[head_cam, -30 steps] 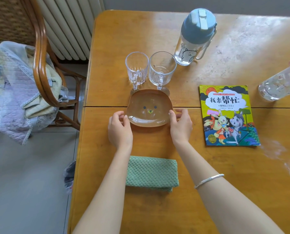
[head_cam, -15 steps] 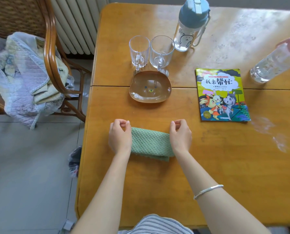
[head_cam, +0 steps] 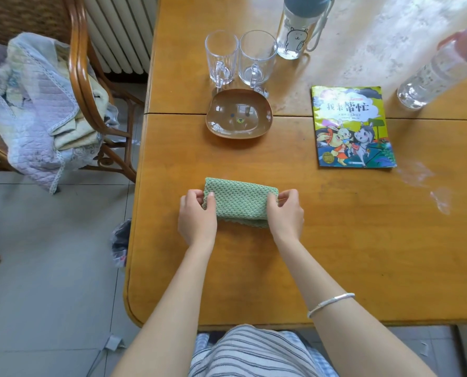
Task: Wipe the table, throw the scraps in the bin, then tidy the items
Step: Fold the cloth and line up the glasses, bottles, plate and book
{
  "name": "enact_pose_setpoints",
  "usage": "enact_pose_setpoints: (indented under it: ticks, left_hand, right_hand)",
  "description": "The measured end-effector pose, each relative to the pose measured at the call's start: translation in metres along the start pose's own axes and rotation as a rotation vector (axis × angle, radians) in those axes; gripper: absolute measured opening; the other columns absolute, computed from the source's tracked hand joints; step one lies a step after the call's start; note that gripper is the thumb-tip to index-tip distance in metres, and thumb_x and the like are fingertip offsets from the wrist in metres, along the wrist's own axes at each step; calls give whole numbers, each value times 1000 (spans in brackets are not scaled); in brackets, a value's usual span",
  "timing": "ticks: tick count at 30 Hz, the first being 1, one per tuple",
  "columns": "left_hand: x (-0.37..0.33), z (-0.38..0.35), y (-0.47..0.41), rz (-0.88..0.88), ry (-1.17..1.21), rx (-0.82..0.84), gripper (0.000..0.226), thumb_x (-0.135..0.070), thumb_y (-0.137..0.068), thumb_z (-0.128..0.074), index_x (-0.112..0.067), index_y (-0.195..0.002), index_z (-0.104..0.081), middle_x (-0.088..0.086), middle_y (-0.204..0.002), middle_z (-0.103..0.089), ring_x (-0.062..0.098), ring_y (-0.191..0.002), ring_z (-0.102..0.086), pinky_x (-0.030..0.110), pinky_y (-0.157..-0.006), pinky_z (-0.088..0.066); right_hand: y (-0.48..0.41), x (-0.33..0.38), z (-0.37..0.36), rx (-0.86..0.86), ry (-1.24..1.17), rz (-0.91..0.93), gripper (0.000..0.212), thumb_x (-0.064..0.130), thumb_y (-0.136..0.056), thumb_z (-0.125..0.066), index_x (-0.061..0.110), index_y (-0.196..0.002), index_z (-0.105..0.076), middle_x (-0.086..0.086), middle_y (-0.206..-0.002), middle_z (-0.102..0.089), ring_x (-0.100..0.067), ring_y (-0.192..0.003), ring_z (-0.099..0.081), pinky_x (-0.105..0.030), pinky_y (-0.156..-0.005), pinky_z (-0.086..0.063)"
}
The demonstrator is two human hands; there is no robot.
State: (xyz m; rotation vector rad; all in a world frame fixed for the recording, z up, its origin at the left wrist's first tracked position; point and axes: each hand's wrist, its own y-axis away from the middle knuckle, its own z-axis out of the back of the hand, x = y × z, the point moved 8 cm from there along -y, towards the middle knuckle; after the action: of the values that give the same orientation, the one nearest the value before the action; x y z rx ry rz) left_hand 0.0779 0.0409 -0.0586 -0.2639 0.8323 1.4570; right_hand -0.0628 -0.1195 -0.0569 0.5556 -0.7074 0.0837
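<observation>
You grip the green cloth [head_cam: 240, 202] at both ends, near the middle of the surface [head_cam: 349, 254]. A second ago both hands framed the bear plate [head_cam: 239, 131]. Half a second ago they dropped back to the cloth, and now they take hold of it. Your left hand [head_cam: 197, 216] pinches the left end, thumb on top. Your right hand [head_cam: 285, 213] pinches the right end, fingers curled over the edge. The cloth lies folded and flat on the wood, well short of the plate.

The plate now sits free of both hands, just in front of the two glasses [head_cam: 256, 57]. A bottle [head_cam: 295, 36] stands behind them. A book [head_cam: 352, 129] lies to the right, and a second bottle [head_cam: 439, 69] shows at the far right.

The shift suggests the plate is placed and the cloth is the thing in hand. From this grip you can refold it or lift it, but which of the two cannot be told.

Pale marks [head_cam: 417, 175] sit on the wood just right of the book. They may be smears left to wipe or only glare. If smears, the cloth has one more pass to make before it is put away.

A dark bag [head_cam: 120, 240] shows on the floor by the left edge. Whether it serves as the bin cannot be told.
</observation>
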Motion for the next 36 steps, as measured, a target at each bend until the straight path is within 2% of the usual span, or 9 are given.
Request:
enact_pose_setpoints:
  ticks: [6, 12, 19, 23, 27, 32, 36]
  left_hand:
    - [-22, -7, -12, -64, 12, -11, 34, -24, -93, -47, -13, -126, -48, 5, -124, -53, 25, -106, -55, 33, -78, -43]
    - [-51, -14, -37, -116, 69, -32, 31, -6, -91, -45, -10, -122, -43, 6, -128, -51, 22, -111, -51, 24, -73, -35]
    - [-59, -25, -56, -154, 39, -2, 30, -4, -87, -46, -8, -117, -49, 9, -125, -50, 26, -116, -43, 37, -89, -39]
    - [-62, -22, -56, -183, 52, -83, 29, -1, -83, -48, -6, -111, -54, 10, -125, -52, 28, -113, -45, 37, -90, -38]
    - [-75, -20, -49, -311, 53, -204, 27, 0, -77, -47, -7, -98, -62, 12, -114, -58, 32, -105, -52, 34, -83, -37]
    - [-114, -41, -21, -614, 37, -179, 29, -6, -74, -39, -9, -86, -66, 12, -95, -64, 17, -93, -44, 27, -80, -35]
    - [-144, -67, 2, -737, 53, -109, 26, -5, -76, -40, -7, -83, -65, 12, -88, -65, 14, -86, -43, 28, -78, -36]
  right_hand:
    - [-20, 26, -2, 19, -141, 68, 24, 10, -87, -46, 9, -111, -49, -10, -105, -61, -25, -95, -56, -42, -82, -47]
    - [-51, 53, -9, 12, -129, 128, 27, 6, -89, -43, 9, -116, -49, -11, -114, -61, -26, -106, -55, -41, -88, -47]
    - [-69, 68, -13, -17, -98, 141, 28, 7, -91, -43, 9, -118, -50, -9, -118, -60, -23, -108, -55, -35, -87, -46]
    - [-68, 68, -10, -64, -113, 129, 24, 17, -91, -45, 10, -113, -53, -8, -113, -60, -22, -102, -56, -35, -82, -46]
    - [-68, 64, 1, -143, -121, 133, 21, 20, -91, -46, 10, -107, -56, -8, -106, -61, -15, -88, -52, -27, -72, -40]
    - [-74, 53, 20, -203, -47, 150, 20, 16, -92, -44, 10, -106, -57, -9, -105, -61, -23, -100, -55, -33, -78, -45]
    - [-87, 40, 42, -209, 20, 161, 21, 13, -92, -42, 10, -108, -57, -8, -108, -59, -22, -104, -52, -26, -75, -39]
